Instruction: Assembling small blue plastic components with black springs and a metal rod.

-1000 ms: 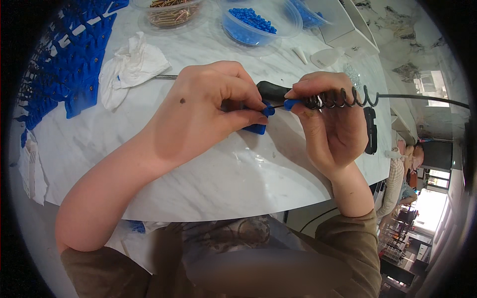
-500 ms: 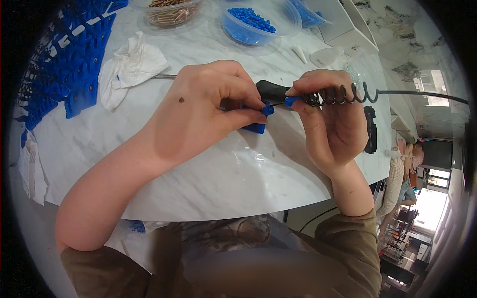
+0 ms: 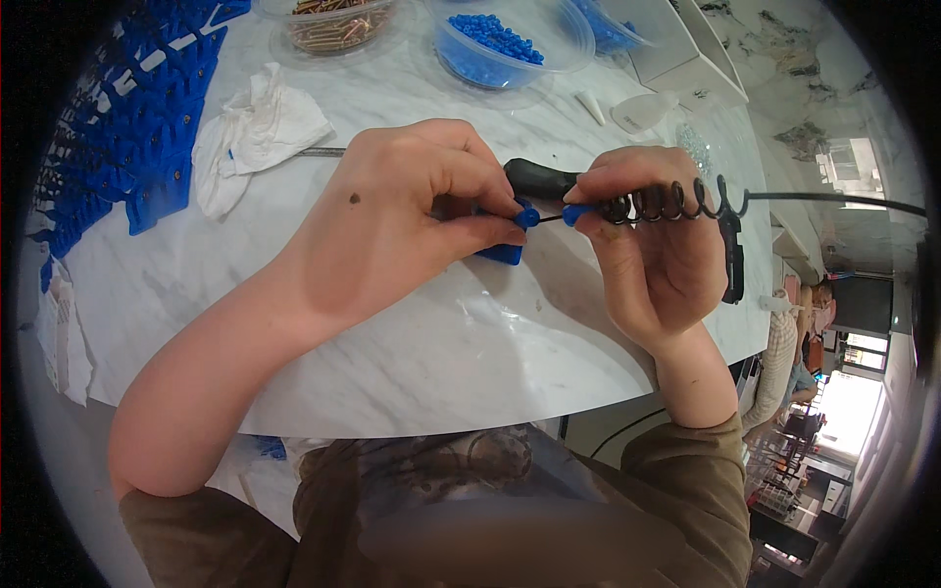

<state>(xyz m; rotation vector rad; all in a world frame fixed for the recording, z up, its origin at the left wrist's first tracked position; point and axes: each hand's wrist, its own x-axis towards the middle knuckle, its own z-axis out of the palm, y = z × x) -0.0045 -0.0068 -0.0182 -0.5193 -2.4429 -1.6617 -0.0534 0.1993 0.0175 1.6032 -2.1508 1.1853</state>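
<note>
We are pinching a small blue part (image 3: 512, 235) in our left hand (image 3: 412, 220), at nine o'clock of our right hand (image 3: 652, 260), which is gripping a coiled-cord tool (image 3: 588, 208); keeping the tip aligned, steady.

**Our sleeves and arms**

We wear an olive-brown long-sleeved top, both sleeves pushed up to leave our forearms bare. Our left hand (image 3: 392, 220) carries a small dark mole on its back. Our right hand (image 3: 652, 260) wears no rings.
</note>
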